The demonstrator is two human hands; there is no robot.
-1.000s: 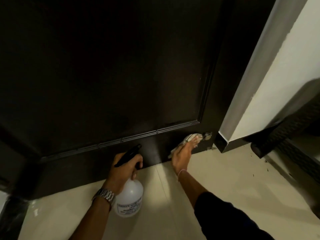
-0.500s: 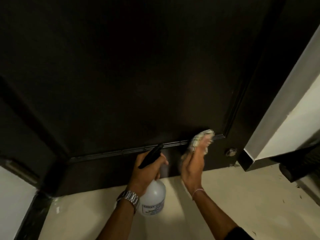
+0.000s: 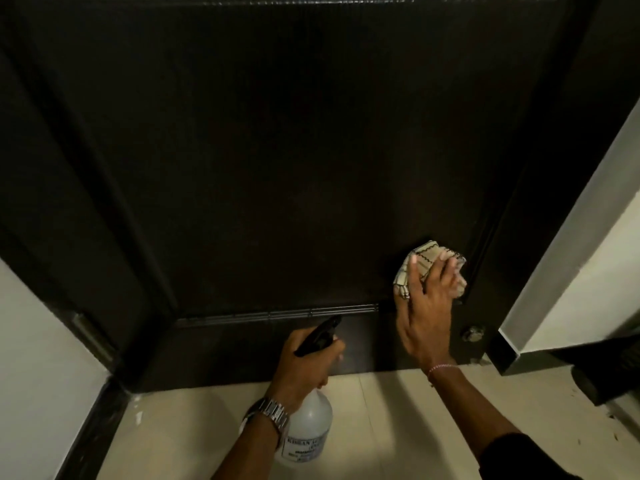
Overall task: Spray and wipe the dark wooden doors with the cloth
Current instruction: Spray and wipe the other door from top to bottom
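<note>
Change, head view: your right hand point(image 3: 427, 315) has carried the cloth point(image 3: 429, 268) up from the bottom rail onto the lower right corner of the recessed panel; your left hand point(image 3: 304, 368) has stayed low with the bottle.
Right hand: your fingers lie spread and nearly straight, pressing the cloth flat on the door point(image 3: 277, 150).
Left hand: your fingers curl round the neck of the spray bottle point(image 3: 308, 431), black nozzle point(image 3: 318, 336) aimed at the bottom rail.
Cloth handling: judged soft, light and limp; keep it bunched under your palm so it does not slip on the smooth wood.
Bottle handling: judged light, rigid plastic; hold at the neck, finger at the trigger.
Writing: the bottle label carries print, too blurred to read.
Surroundings: a metal door stop point(image 3: 472, 333) sits near the door's lower right corner, above the pale tiled floor point(image 3: 381, 427).
</note>
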